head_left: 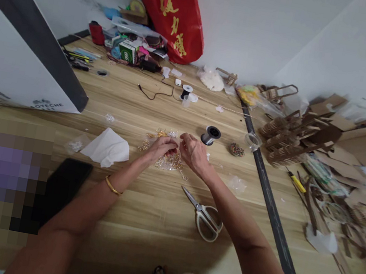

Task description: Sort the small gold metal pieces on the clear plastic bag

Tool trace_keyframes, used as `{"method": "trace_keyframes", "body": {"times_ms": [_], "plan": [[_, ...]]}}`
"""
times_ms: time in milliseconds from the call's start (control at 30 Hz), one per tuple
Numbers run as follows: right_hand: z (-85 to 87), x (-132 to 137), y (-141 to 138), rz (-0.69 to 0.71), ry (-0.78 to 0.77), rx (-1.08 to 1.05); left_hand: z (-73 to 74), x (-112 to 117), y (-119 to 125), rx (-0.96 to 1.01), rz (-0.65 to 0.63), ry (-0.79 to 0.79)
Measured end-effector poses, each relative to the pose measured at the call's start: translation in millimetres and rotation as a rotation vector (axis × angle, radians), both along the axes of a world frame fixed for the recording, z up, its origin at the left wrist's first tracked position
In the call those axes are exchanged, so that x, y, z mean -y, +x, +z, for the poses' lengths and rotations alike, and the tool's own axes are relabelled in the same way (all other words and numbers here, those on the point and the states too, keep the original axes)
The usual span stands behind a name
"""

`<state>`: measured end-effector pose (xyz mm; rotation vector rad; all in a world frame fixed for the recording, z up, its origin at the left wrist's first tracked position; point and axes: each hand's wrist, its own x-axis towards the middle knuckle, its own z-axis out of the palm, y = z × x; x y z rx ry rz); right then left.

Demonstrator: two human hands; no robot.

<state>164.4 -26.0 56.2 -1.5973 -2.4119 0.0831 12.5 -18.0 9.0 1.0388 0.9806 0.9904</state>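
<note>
Currently my left hand (164, 147) and my right hand (194, 153) are close together over the small gold and clear pieces (170, 163), which lie in the middle of the table (149, 206). My fingers are bent inward, but I cannot tell if they grip something. Beyond my right hand is a black-rimmed spool (210, 135), and nearer to me lie the scissors (199, 208), with blades apart from the pieces.
</note>
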Motion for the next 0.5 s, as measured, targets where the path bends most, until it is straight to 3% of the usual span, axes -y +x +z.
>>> {"method": "trace_keyframes", "body": {"times_ms": [200, 500], "plan": [[-3.4, 6, 2, 0.021, 0.021, -0.15, 4.6, 1, 2, 0.007, -0.012, 0.031], [-0.1, 8, 1, -0.051, -0.02, -0.124, 10.3, 4, 3, -0.09, -0.037, 0.049]]}}
